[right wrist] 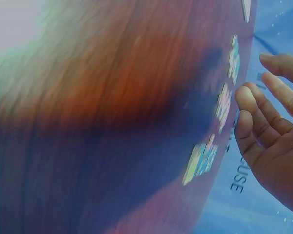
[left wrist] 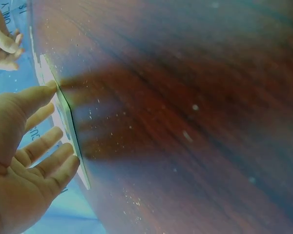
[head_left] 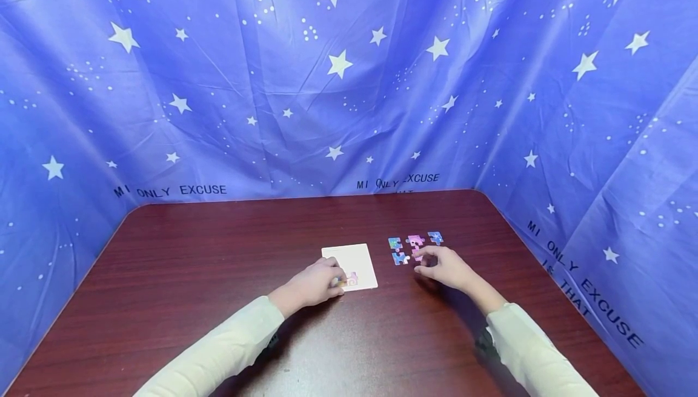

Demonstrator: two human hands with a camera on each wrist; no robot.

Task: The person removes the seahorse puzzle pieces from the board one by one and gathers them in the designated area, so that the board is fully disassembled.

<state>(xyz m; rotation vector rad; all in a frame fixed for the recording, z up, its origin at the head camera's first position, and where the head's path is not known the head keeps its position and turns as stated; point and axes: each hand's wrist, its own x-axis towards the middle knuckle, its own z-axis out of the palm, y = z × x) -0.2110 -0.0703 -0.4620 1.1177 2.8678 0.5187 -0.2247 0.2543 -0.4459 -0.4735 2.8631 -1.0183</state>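
A white square puzzle board [head_left: 351, 257] lies on the table, with a pink and yellow puzzle piece [head_left: 352, 278] at its near edge, partly covered by my left hand [head_left: 313, 283]. That hand rests at the near left corner; its thumb [left wrist: 41, 95] meets the board's edge, and its fingers bend loosely over the board. My right hand [head_left: 447, 270] hovers over the loose puzzle pieces, fingers apart and nothing between them. Those include a pink piece [head_left: 415, 240], a blue-green piece [head_left: 395, 243], a blue piece [head_left: 435, 237] and another blue piece [head_left: 400, 258]. Fingers partly hide a lower pink piece.
The dark red-brown wooden table [head_left: 218, 251] has rounded far corners. Blue curtains [head_left: 283, 82] with white stars hang right behind it and along both sides. The loose pieces sit to the right of the board, a short gap away.
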